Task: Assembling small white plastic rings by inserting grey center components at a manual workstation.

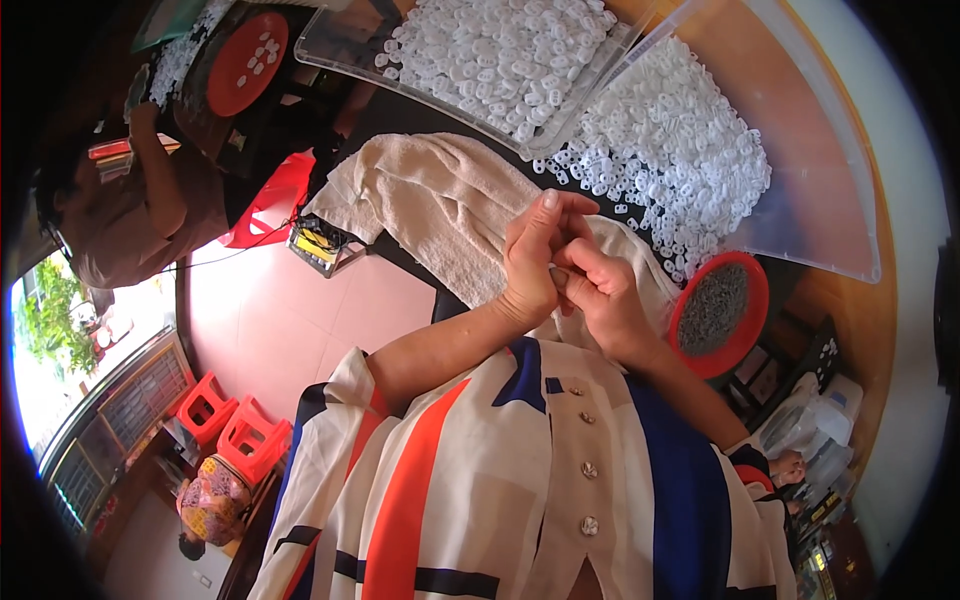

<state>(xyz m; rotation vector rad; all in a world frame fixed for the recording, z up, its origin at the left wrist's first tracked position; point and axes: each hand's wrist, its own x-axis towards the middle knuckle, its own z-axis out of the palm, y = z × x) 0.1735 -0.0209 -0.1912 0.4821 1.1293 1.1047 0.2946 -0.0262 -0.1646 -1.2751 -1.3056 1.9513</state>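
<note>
From the head view, my left hand (535, 255) and right hand (600, 290) meet over the beige towel (440, 200) on my lap, fingers pinched together around a small grey piece (556, 273) held between them; both hands are closed on it, touching each other. Just beyond my hands, white plastic pieces (680, 150) lie heaped on the surface, with more in a clear tray (480, 50). A red bowl (745, 280) of grey bits sits just beside my right hand.
</note>
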